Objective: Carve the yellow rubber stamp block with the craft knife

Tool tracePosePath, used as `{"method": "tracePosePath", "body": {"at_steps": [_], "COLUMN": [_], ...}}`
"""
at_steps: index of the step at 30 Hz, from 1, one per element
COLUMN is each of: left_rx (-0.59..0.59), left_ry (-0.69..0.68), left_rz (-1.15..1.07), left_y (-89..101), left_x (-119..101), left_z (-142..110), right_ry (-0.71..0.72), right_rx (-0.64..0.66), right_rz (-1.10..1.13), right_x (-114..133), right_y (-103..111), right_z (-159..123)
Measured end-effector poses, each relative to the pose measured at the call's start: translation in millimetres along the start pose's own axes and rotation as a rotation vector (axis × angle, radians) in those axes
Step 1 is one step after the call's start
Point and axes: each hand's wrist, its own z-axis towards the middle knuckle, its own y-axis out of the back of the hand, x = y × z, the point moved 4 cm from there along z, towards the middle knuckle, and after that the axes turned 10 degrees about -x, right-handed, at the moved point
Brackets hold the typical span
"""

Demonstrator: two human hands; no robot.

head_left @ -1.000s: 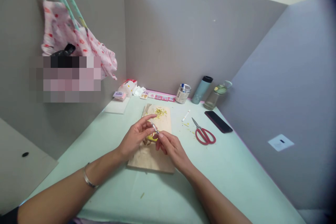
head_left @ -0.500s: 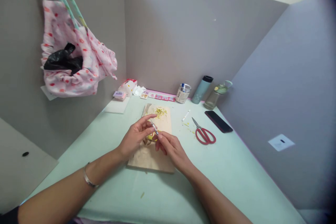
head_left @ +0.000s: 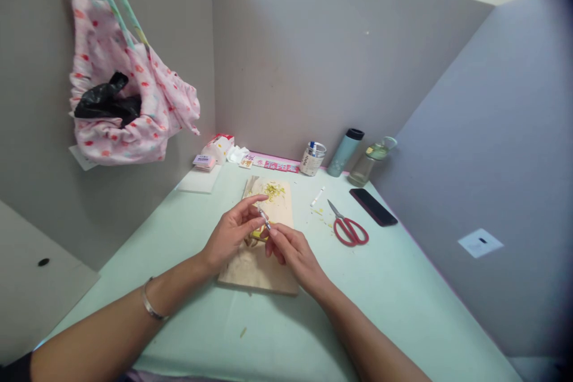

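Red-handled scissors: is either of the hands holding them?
No, the scissors lie on the table, apart from the left hand and the right hand.

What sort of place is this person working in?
It seems to be a small handcraft corner: a wooden board with yellow scraps and red-handled scissors lie on a green-covered table, close to grey walls.

Hands [head_left: 227, 235]: two
Silver stick [head_left: 265, 218]: one
Board [head_left: 259, 273]: one
Scissors [head_left: 343, 220]: one pair
White stick [head_left: 317, 197]: one
Phone [head_left: 373, 207]: one
Bottles [head_left: 345, 154]: two
Can [head_left: 312, 162]: one
Bangle [head_left: 147, 300]: one
Pink bag [head_left: 120, 146]: one
Yellow bits [head_left: 273, 192]: lots, too small to count
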Motion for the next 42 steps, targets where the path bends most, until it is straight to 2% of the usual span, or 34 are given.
{"method": "tracePosePath", "body": {"at_steps": [10, 31, 42], "left_rx": [-0.018, -0.058, -0.047], "left_ry": [-0.009, -0.024, -0.018], "left_rz": [0.011, 0.011, -0.016], "left_y": [1.0, 2.0, 2.0], "left_x": [0.3, 1.8, 2.8], "left_z": [0.1, -0.2, 0.0], "right_ry": [-0.061, -0.086, -0.086], "right_rx": [-0.052, -0.13, -0.047], "right_rz": [0.094, 0.186, 0.19], "right_x": [-7.6, -17.7, -14.6], "right_y": [-1.3, -2.3, -5.8], "right_z": [1.0, 4.8, 1.6]}}
